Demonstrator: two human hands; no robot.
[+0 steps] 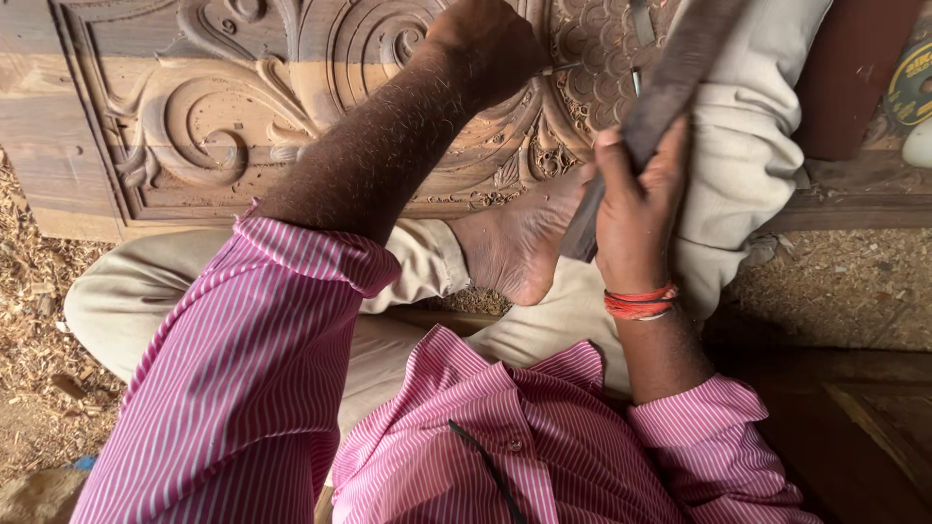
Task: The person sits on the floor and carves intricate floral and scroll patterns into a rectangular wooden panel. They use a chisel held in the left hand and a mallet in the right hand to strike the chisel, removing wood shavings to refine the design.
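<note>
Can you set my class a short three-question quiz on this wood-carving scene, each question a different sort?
1. True or false: the left hand holds a thin metal chisel against the carved wooden panel.
2. Multiple choice: what does the right hand grip? A) a paintbrush B) a dark wooden mallet C) a saw
3. Fill the gap: the bare foot rests at the panel's lower ____.

Key: 1 true; 2 B; 3 edge.
</note>
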